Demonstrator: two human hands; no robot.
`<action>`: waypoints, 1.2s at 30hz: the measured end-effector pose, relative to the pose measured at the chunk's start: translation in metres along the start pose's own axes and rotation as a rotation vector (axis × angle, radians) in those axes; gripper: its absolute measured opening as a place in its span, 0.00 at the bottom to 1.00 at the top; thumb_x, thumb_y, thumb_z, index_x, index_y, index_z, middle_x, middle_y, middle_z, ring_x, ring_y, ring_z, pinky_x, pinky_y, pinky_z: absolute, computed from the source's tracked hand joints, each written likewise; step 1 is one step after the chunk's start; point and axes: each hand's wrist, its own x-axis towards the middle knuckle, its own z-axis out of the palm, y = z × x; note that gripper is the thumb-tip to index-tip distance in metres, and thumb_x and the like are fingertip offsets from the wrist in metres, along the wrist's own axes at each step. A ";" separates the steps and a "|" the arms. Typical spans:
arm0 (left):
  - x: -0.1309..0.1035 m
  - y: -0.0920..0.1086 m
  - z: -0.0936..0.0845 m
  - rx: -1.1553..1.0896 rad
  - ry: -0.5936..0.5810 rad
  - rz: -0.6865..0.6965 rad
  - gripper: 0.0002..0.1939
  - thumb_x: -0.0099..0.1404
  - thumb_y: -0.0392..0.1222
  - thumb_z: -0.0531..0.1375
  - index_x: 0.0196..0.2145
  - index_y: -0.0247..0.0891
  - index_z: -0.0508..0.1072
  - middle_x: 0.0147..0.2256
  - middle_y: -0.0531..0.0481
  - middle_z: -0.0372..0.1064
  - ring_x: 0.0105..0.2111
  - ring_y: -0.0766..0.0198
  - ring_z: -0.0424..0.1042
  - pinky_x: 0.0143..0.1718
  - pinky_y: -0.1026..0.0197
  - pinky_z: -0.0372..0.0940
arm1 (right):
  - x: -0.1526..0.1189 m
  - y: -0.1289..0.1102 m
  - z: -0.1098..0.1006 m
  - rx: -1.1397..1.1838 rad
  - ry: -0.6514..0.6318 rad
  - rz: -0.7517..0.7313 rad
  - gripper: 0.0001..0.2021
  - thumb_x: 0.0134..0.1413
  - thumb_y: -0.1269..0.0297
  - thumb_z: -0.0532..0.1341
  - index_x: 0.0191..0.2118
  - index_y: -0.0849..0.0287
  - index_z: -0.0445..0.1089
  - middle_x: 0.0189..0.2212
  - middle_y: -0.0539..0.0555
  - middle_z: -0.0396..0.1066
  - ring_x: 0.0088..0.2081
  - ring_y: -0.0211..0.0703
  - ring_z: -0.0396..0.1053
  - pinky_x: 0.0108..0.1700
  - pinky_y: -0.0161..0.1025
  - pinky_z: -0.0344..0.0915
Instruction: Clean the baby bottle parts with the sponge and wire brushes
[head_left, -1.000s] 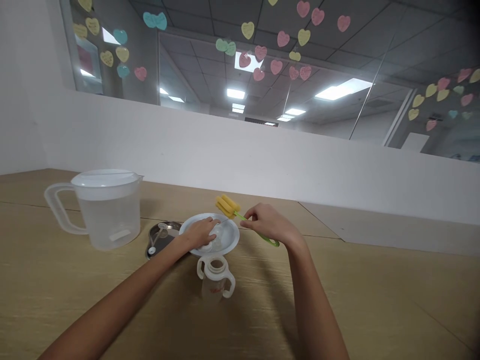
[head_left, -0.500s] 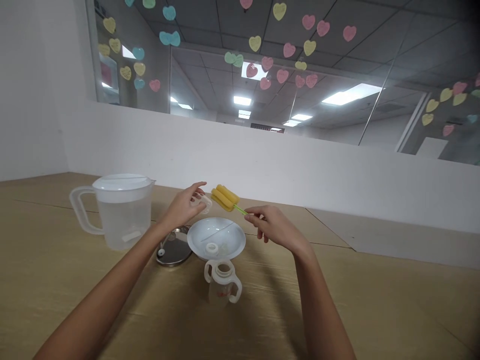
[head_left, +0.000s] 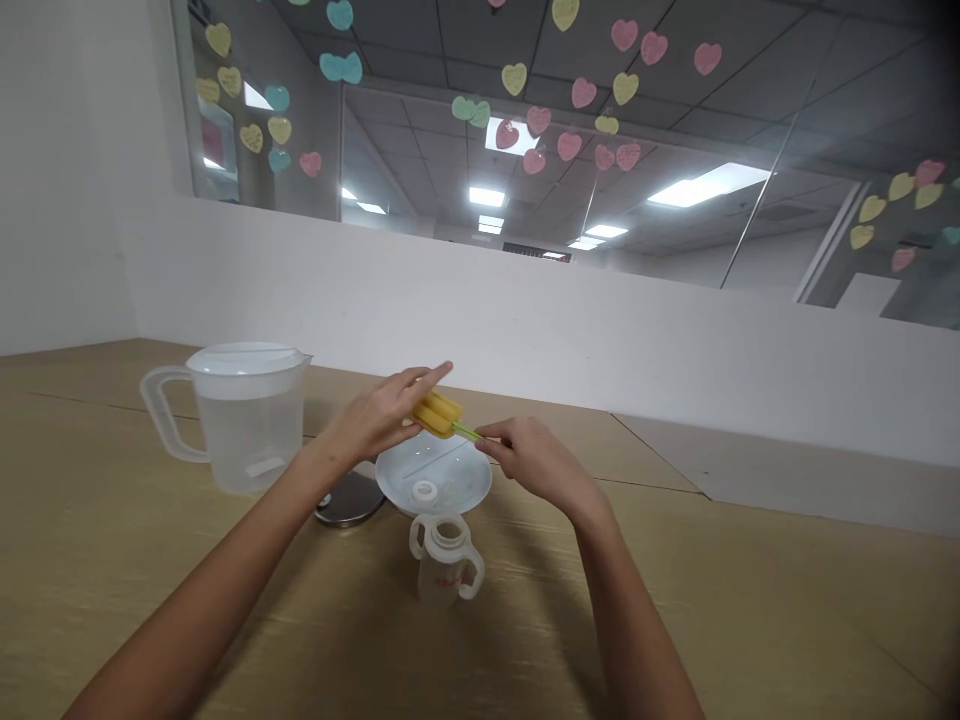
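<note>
My right hand (head_left: 529,455) pinches the thin green handle (head_left: 469,433) of a yellow sponge brush (head_left: 439,413), held tilted above the white bowl (head_left: 469,478). My left hand (head_left: 382,412) is curled around the far end of the sponge, its index finger stretched out over the top. The clear plastic lid seen in this hand a moment ago is now hidden by the fingers and sponge. A small white ring (head_left: 424,492) lies in the bowl. In front stands a translucent two-handled cup (head_left: 444,570), upright with its mouth uncovered.
To the left stands a large translucent pitcher (head_left: 251,430) with a white lid and side handle. A round metal-coloured lid (head_left: 351,503) lies beside the bowl, partly behind my left wrist. A white wall (head_left: 525,330) with a window borders the table's back.
My left hand has moved right and now closes around the sponge head. My right hand has shifted slightly left, bringing the sponge brush left and down to meet it.
</note>
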 end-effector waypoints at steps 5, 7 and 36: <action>0.001 0.026 0.000 0.007 -0.240 0.114 0.33 0.60 0.31 0.51 0.61 0.48 0.48 0.60 0.47 0.51 0.54 0.55 0.61 0.51 0.55 0.59 | 0.005 0.001 0.008 -0.307 0.051 -0.012 0.13 0.57 0.66 0.52 0.29 0.59 0.73 0.23 0.54 0.70 0.25 0.38 0.63 0.26 0.34 0.47; 0.001 0.026 0.000 -0.073 -0.243 0.118 0.35 0.59 0.32 0.53 0.62 0.50 0.46 0.59 0.48 0.54 0.52 0.56 0.63 0.49 0.57 0.61 | 0.005 0.006 0.006 -0.375 0.058 -0.026 0.12 0.58 0.65 0.53 0.32 0.58 0.74 0.26 0.55 0.73 0.28 0.40 0.66 0.27 0.35 0.48; -0.014 0.022 0.045 -0.459 0.506 -0.235 0.12 0.63 0.45 0.47 0.32 0.37 0.66 0.32 0.46 0.71 0.33 0.61 0.70 0.36 0.59 0.65 | 0.010 0.012 0.004 0.037 -0.016 -0.036 0.15 0.53 0.62 0.52 0.28 0.62 0.74 0.20 0.49 0.65 0.23 0.35 0.58 0.26 0.32 0.49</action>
